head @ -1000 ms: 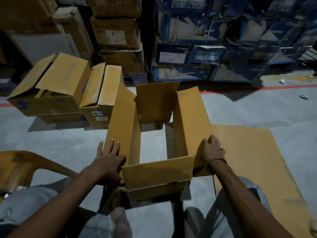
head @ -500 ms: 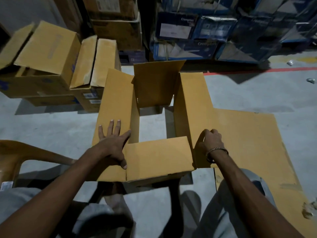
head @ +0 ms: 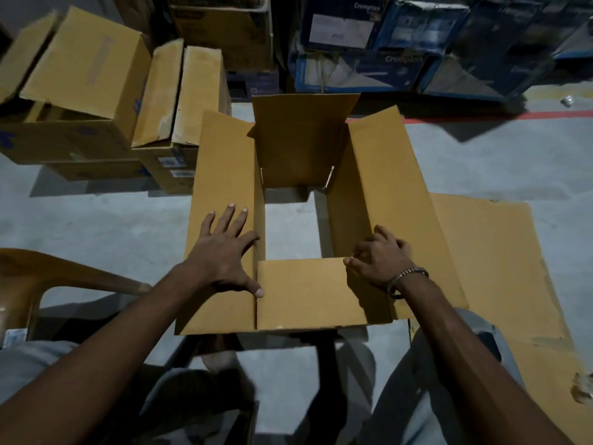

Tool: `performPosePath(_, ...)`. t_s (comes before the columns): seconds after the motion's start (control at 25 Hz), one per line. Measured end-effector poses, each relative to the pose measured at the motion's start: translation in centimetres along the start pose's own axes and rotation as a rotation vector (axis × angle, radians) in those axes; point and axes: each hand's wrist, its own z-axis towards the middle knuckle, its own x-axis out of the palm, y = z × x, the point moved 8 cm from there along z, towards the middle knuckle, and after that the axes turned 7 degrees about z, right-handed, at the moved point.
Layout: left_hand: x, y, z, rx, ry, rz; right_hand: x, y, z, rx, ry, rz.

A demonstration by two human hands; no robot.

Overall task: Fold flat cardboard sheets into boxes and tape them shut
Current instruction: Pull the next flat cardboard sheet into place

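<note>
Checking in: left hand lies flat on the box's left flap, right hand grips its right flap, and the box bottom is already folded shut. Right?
Not quite. The head view shows the cardboard box still open underneath: grey floor shows through it. The left hand does lie flat on the left flap, and the right hand grips the right flap.

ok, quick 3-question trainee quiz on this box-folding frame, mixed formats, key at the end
1. True or false: the left hand lies flat, fingers spread, on the box's left flap.
2. Which flap do the right hand's curled fingers touch? A) near flap B) far flap C) left flap
3. Fill in: through the open box you see the grey ____.

Key: 1 true; 2 A, the near flap; 3 floor.
</note>
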Motion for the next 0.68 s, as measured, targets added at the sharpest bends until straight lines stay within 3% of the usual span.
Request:
performPosePath(0.2,-0.5,0.0,-0.1,-0.06,-0.033,0.047,0.4,-0.2,0.1,-0.038,-0.008,-0.008)
performPosePath(0.36,-1.0,0.4,0.1,-0.124,-0.06,0.073,-2.2,-1.3,1.8,-0.022,-0.291,0.283)
performPosePath(0.52,-2.0,1.2,-0.3,-0.19,-0.111,0.122,-4.8,-0.8,6.0,0.053,-0.421,0.378)
performPosePath(0.68,-2.7,3.4,-0.8,-0.346,-0.101,0.061,-9.5,1.5,12.7,0.119,-0.382,0.312)
